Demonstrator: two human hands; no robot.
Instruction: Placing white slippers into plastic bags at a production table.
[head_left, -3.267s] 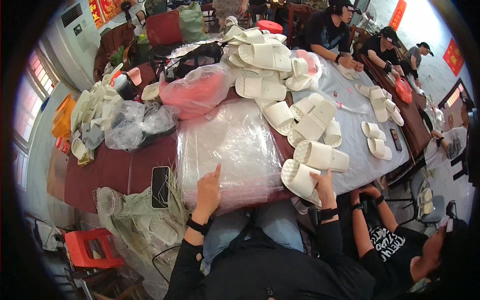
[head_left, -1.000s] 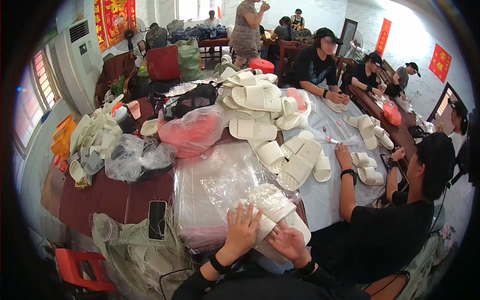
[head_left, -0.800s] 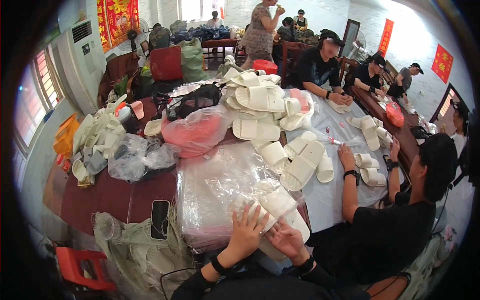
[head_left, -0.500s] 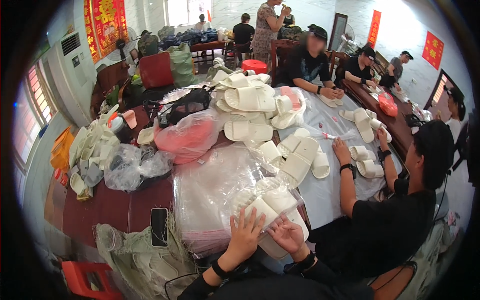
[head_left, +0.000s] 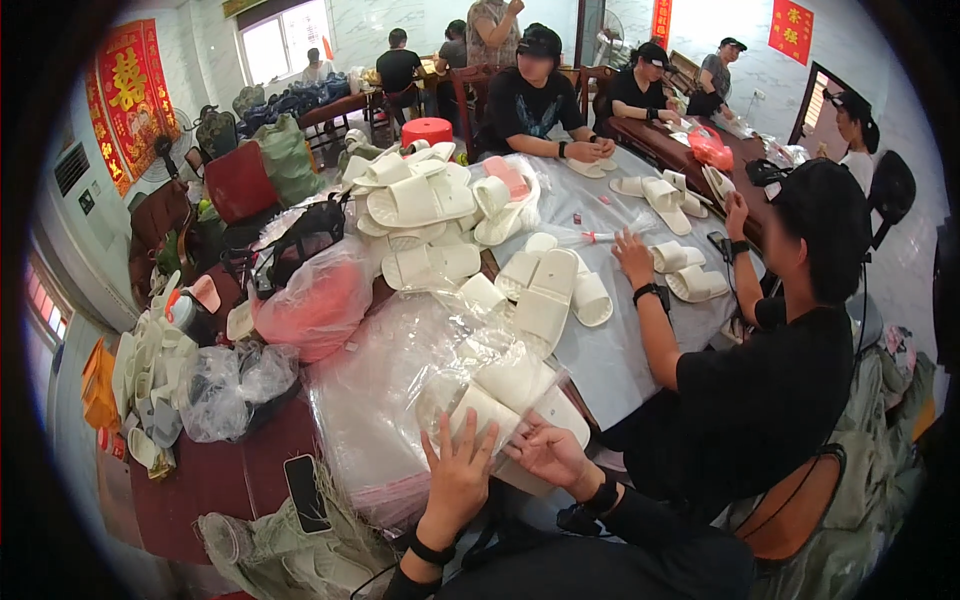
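Observation:
Just in front of me, a pair of white slippers (head_left: 512, 378) lies in a clear plastic bag, on top of a stack of flat clear plastic bags (head_left: 372, 385). My left hand (head_left: 458, 485) rests on the bagged slippers with its fingers spread. At the bag's near right edge, my right hand (head_left: 553, 457) has its fingers curled, with thumb and fingers closed on the film. Another white slipper (head_left: 545, 300) leans against others just beyond the bagged pair.
A heap of white slippers (head_left: 420, 200) rises in the middle. To the left are a pink-filled plastic bag (head_left: 315, 300), a grey-filled bag (head_left: 238, 390) and a phone (head_left: 307, 494). On my right, a co-worker (head_left: 770, 350) sits close, handling slippers.
My view has swung, so the scene sits further left. Both my hands stay at the bagged slippers in much the same pose. The co-worker on the right has lifted a slipper.

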